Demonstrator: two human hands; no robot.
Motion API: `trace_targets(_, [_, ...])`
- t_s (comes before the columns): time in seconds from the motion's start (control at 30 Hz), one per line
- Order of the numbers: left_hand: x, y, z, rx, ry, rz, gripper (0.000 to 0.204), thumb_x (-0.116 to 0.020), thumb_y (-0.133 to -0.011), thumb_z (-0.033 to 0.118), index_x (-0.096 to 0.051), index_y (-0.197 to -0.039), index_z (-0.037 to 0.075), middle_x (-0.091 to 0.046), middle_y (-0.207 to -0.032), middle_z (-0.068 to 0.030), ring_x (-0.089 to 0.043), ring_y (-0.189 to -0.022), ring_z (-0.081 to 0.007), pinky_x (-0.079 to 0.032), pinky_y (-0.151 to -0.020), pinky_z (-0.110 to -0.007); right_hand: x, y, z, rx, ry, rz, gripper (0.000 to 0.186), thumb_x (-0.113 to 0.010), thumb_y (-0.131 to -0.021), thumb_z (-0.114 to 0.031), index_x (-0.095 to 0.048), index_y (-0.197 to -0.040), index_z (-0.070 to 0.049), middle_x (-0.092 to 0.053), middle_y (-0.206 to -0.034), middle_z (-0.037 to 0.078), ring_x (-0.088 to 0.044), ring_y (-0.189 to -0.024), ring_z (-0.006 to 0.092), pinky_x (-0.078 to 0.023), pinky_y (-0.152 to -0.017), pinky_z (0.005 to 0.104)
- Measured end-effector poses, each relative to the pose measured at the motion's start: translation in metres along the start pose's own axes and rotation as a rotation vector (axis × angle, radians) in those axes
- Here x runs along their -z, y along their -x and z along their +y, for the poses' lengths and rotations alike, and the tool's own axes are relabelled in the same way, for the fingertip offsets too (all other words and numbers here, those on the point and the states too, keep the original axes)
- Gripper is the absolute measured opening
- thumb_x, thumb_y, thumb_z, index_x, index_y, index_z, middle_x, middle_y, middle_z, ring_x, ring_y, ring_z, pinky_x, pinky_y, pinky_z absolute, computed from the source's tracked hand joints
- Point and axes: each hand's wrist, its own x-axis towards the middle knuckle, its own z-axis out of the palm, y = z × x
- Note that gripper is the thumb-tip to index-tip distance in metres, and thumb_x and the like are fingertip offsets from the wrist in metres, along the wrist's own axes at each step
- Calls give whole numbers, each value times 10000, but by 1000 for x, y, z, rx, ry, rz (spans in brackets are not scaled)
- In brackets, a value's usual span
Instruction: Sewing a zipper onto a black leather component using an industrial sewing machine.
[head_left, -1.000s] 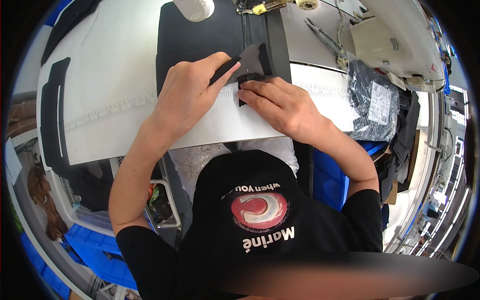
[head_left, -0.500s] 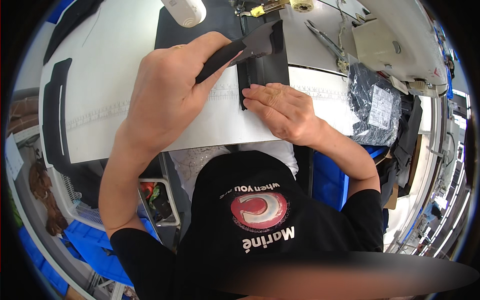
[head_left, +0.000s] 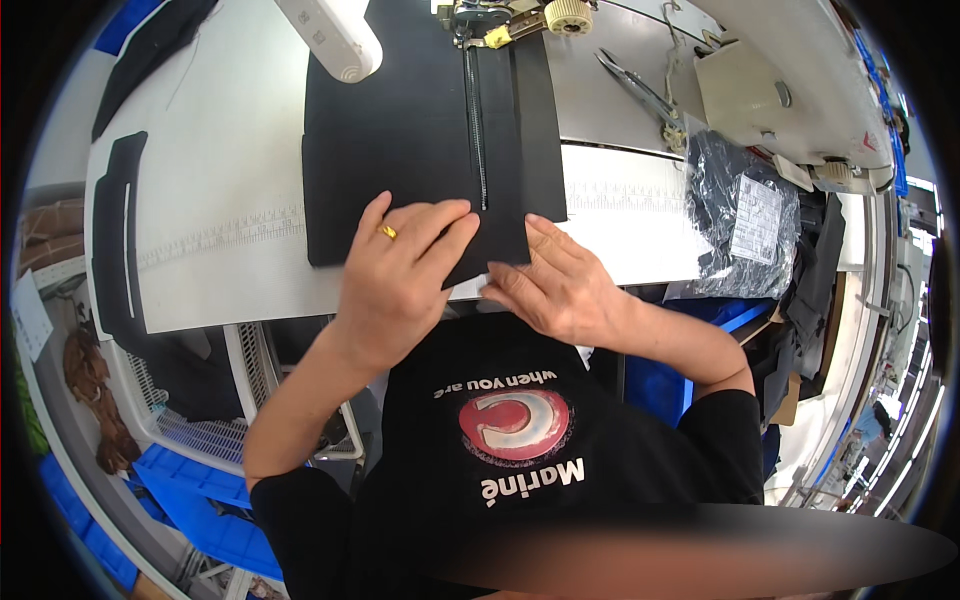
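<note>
A black fabric panel (head_left: 390,130) lies flat on the white table, its far end under the sewing machine's presser area (head_left: 485,30). A zipper (head_left: 475,130) with dark teeth runs lengthwise along it and ends near my fingers. My left hand (head_left: 405,270), with a yellow ring, lies over the panel's near edge; its fingers are bent together on the cloth left of the zipper's end. My right hand (head_left: 560,285) pinches the near right edge, thumb below and fingers on top. The cloth's underside at both hands is hidden.
A white rounded device (head_left: 335,40) overhangs the panel. Tweezers (head_left: 640,85) lie right of the machine. A plastic-wrapped package (head_left: 745,215) sits at the table's right, black cut pieces (head_left: 120,235) at the left. A printed ruler scale (head_left: 220,235) crosses the table. Blue crates (head_left: 200,500) stand below.
The lifted flap of the black panel now lies flat, showing the zipper. My left hand has come down and toward me; my right hand has shifted slightly nearer to the table's front edge.
</note>
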Motion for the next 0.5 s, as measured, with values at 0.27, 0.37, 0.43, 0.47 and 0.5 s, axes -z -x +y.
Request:
trace_targets(0.27, [-19, 15, -2, 24, -39, 96, 408, -769, -632, 103, -682, -1027, 49, -621, -1026, -26, -631, -911, -196, -353, -1032, -507, -10, 9, -1, -20, -85, 105, 274, -807, -705, -158, -687, -900, -7, -672, -945, 147, -632, -995, 305, -525, -868, 434])
trace_targets(0.37, [-18, 12, -1, 22, -28, 109, 406, -784, -620, 131, -695, -1010, 61, -609, -994, -14, -628, -897, -189, -344, -1041, -500, -10, 9, -1, -16, -90, 127, 257, -782, -728, -164, -695, -913, -8, -663, -891, 120, -625, -961, 277, -518, -851, 423])
trace_targets(0.43, [-18, 10, 0, 23, -30, 81, 412, -789, -612, 147, -699, -1006, 63, -608, -990, -12, -628, -894, -185, -343, -1042, -497, -10, 9, -1, -18, -83, 147, 243, -751, -758, -173, -702, -928, -7, -653, -831, 93, -623, -924, 258, -514, -848, 421])
trace_targets(0.47, [-18, 10, 0, 19, -26, 97, 419, -794, -604, 162, -702, -1002, 65, -607, -986, -10, -627, -891, -181, -342, -1042, -495, -11, 9, -1, -23, -87, 141, 241, -751, -758, -176, -703, -925, -9, -646, -810, 87, -623, -916, 255, -514, -849, 420])
trace_targets(0.5, [-18, 10, 0, 26, -24, 77, 419, -794, -604, 162, -702, -1002, 65, -607, -986, -10, -627, -891, -181, -342, -1042, -495, -11, 9, -1, -28, -89, 136, 240, -752, -757, -179, -705, -922, -12, -640, -789, 81, -622, -908, 253, -513, -851, 419])
